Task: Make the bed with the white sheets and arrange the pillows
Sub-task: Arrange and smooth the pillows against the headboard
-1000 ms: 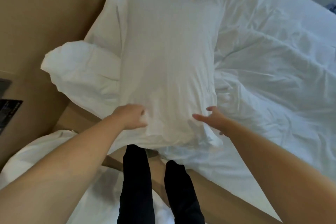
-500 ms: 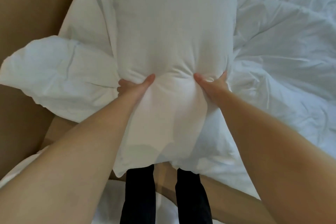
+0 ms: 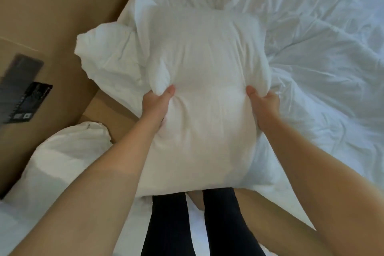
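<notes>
Pillow (image 3: 204, 97) hangs over the near edge of the rumpled bed (image 3: 324, 62), left hand (image 3: 154, 105) and right hand (image 3: 264, 105) each gripping a side with thumb and fingers curled into the fabric; best hold both grips level, shake filling down evenly, then lay it flat.

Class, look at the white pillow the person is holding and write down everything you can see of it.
The pillow is white, plump and roughly rectangular, in a soft cotton-looking case. Its long side runs away from the person. The left hand and right hand each grip a side edge, and the fabric puckers at each grip. Its near end hides part of the dark-clad legs; its far end overlaps rumpled white sheets.
</notes>
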